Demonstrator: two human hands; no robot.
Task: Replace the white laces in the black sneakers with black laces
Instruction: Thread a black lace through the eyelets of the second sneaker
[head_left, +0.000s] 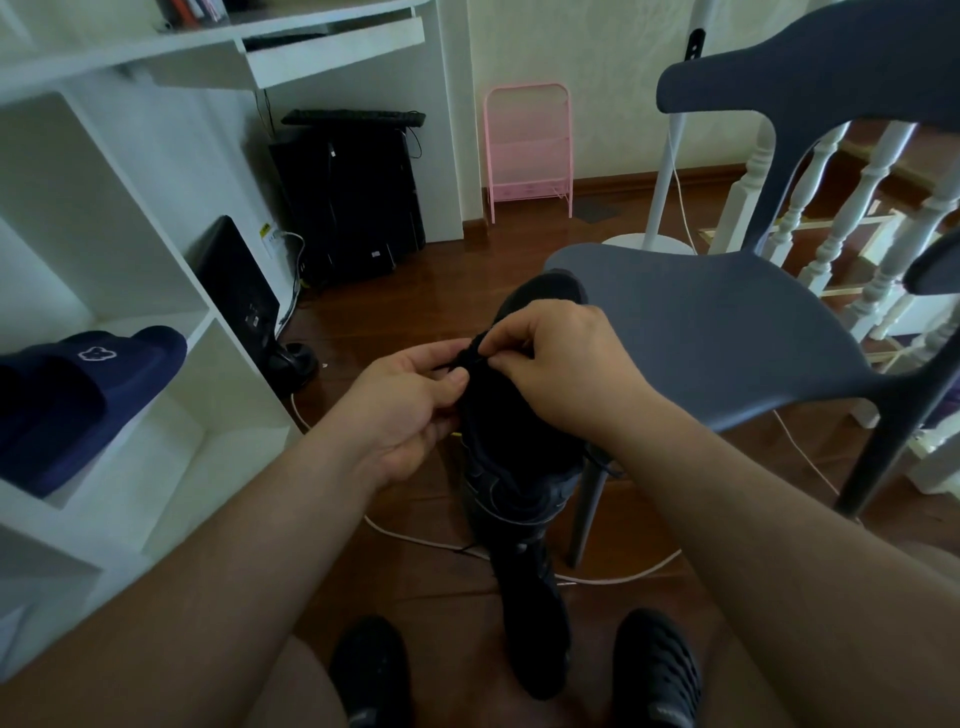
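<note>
Left hand (410, 400) steadies the sneaker (511, 441), raised in front of the chair (701, 332), while the right hand (561, 358) pinches the black lace (470, 361) at an eyelet, seemingly to thread it.

**Clearance around the work spot**

Tight on the right — grey chair (727, 332) seat edge sits just beside the right hand (566, 364), its front leg (584, 509) right next to the held sneaker (519, 457). Left side: white shelf unit (130, 322) boxes in the forearm, blue slipper (88, 395) poking out of a cubby. Bare wood floor (395, 322) ahead of the hands is passable. Below — white cable (613, 577) loops across the floor between the feet and chair leg.
</note>
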